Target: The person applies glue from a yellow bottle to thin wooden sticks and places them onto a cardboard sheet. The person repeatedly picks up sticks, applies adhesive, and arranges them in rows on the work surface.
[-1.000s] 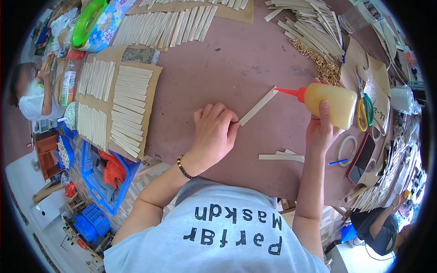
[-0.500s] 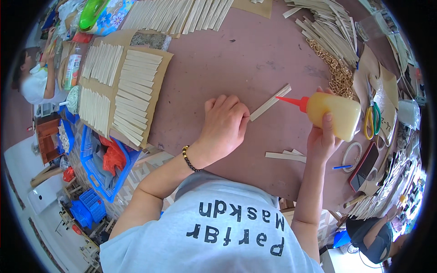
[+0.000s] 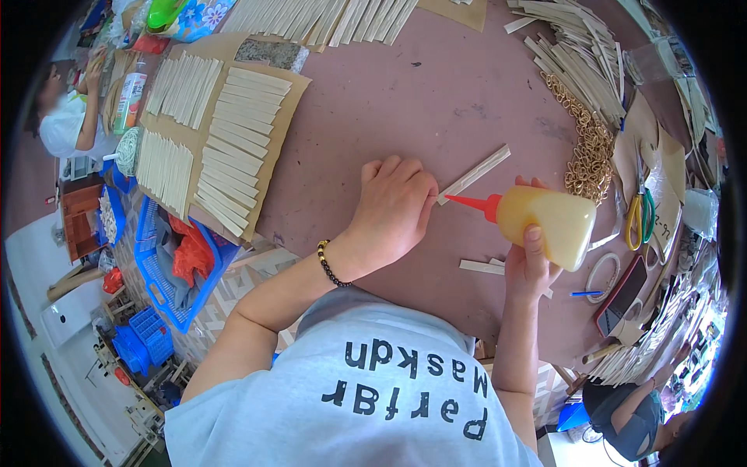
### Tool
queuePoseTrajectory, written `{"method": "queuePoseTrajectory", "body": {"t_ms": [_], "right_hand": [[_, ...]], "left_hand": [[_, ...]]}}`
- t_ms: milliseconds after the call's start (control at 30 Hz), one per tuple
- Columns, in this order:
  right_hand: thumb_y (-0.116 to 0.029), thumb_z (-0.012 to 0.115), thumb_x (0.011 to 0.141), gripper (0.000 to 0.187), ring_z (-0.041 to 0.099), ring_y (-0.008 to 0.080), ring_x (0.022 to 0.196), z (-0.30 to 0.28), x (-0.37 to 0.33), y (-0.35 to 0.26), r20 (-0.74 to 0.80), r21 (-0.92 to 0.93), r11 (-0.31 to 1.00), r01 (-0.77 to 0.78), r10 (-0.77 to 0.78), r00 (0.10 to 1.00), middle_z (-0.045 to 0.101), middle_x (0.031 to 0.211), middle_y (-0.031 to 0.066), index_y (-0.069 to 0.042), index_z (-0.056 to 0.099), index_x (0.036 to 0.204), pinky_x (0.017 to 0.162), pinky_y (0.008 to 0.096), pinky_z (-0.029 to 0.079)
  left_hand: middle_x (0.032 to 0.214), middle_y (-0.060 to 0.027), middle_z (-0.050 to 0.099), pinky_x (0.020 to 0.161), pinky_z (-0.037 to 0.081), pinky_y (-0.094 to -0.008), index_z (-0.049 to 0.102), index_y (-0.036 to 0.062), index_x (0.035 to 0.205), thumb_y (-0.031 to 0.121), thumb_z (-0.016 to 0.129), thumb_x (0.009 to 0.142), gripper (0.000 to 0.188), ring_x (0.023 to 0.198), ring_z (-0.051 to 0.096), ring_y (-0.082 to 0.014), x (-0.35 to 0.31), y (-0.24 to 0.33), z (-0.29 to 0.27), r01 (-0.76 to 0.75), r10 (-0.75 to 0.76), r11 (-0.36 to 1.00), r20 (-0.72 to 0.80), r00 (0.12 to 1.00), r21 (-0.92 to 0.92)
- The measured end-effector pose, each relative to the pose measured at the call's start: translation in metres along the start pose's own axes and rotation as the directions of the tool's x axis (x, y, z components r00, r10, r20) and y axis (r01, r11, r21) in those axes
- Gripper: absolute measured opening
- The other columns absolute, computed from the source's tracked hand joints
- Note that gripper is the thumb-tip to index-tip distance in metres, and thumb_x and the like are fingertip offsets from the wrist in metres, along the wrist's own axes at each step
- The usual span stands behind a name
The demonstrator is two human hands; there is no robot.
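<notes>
My left hand [image 3: 394,204], with a beaded bracelet at its wrist, is closed at the near end of a flat pale strip [image 3: 476,173]. Its fingertips pinch that end against the table, though they are partly hidden. In my right hand [image 3: 533,268] is a squeeze glue bottle [image 3: 548,224] full of yellowish liquid, lying tilted on its side. The bottle's red nozzle [image 3: 473,204] points left, its tip at the strip's near end, close to my left fingers. Just left of my right wrist lie a few more pale strips [image 3: 482,266].
Left on the brown table [image 3: 358,101], rows of strips [image 3: 237,148] lie on cardboard [image 3: 282,128]. Gold-coloured chain [image 3: 589,152], scissors [image 3: 641,210], a tape roll [image 3: 603,277] and a phone [image 3: 622,296] lie right. A blue basket [image 3: 183,311] stands lower left. Other people sit at both sides.
My right hand has brought the bottle left and toward me. The nozzle tip has gone from the strip's far end to its near end. My left hand stays at the strip.
</notes>
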State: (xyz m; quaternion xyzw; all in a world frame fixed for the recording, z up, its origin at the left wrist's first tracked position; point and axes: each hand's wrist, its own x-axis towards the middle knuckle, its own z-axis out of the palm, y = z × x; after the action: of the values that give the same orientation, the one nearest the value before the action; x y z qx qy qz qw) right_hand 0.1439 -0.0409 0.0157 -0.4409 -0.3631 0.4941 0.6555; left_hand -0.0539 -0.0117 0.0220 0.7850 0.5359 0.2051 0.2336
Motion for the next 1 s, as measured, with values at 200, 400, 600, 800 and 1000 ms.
{"method": "queuePoseTrajectory", "body": {"t_ms": [200, 400, 600, 800, 1000], "right_hand": [[-0.019, 0.069, 0.08, 0.063, 0.048, 0.0415, 0.116, 0.0, 0.0, 0.001, -0.01, -0.005, 1.0, 0.0, 0.0, 1.0, 0.048, 0.124, 0.0211, -0.004, 0.033, 0.13, 0.098, 0.0527, 0.038], [-0.016, 0.07, 0.079, 0.068, 0.048, 0.0417, 0.116, 0.002, -0.004, 0.0, 0.046, 0.019, 1.0, -0.008, 0.007, 0.999, 0.049, 0.123, 0.0203, -0.006, 0.03, 0.132, 0.098, 0.0525, 0.038], [-0.018, 0.07, 0.079, 0.065, 0.048, 0.0399, 0.117, -0.007, 0.007, 0.0, 0.018, -0.029, 0.998, 0.056, -0.056, 0.998, 0.049, 0.123, 0.019, -0.006, 0.033, 0.131, 0.098, 0.0512, 0.039], [-0.018, 0.063, 0.085, 0.055, 0.049, 0.0412, 0.116, -0.015, 0.025, -0.004, 0.003, -0.127, 0.979, 0.158, -0.159, 0.987, 0.049, 0.125, 0.0205, -0.005, 0.035, 0.131, 0.097, 0.0495, 0.042], [-0.015, 0.064, 0.083, 0.057, 0.048, 0.0387, 0.117, -0.016, 0.038, -0.007, -0.079, -0.124, 0.973, 0.194, -0.204, 0.976, 0.047, 0.127, 0.0182, -0.004, 0.035, 0.13, 0.098, 0.0494, 0.04]], "left_hand": [[0.082, -0.0028, 0.052, 0.081, 0.031, -0.0372, 0.057, 0.0099, 0.08, 0.003, 0.062, 0.075, 0.01, 0.084, 0.049, -0.0225, 0.0, 0.001, 0.0, -0.006, 0.006, 1.0, -0.019, 1.0, 0.005], [0.081, -0.0028, 0.052, 0.081, 0.031, -0.0372, 0.058, 0.0097, 0.08, 0.003, 0.062, 0.075, 0.009, 0.084, 0.049, -0.0225, -0.001, 0.001, 0.001, 0.007, -0.008, 1.0, -0.033, 0.999, -0.01], [0.081, -0.0029, 0.052, 0.081, 0.031, -0.0373, 0.059, 0.0093, 0.079, 0.004, 0.062, 0.075, 0.008, 0.083, 0.05, -0.0224, -0.001, 0.003, 0.003, 0.011, -0.01, 1.0, -0.045, 0.999, 0.011], [0.081, -0.0033, 0.051, 0.079, 0.032, -0.0372, 0.058, 0.0093, 0.078, 0.003, 0.063, 0.074, 0.009, 0.083, 0.049, -0.0227, -0.001, 0.005, 0.004, 0.003, 0.0, 0.998, -0.032, 0.999, 0.07], [0.082, -0.0046, 0.049, 0.076, 0.032, -0.0373, 0.055, 0.0097, 0.079, 0.002, 0.062, 0.074, 0.012, 0.082, 0.048, -0.0237, -0.001, 0.007, 0.004, -0.009, 0.012, 0.994, -0.028, 1.0, 0.111]]}}
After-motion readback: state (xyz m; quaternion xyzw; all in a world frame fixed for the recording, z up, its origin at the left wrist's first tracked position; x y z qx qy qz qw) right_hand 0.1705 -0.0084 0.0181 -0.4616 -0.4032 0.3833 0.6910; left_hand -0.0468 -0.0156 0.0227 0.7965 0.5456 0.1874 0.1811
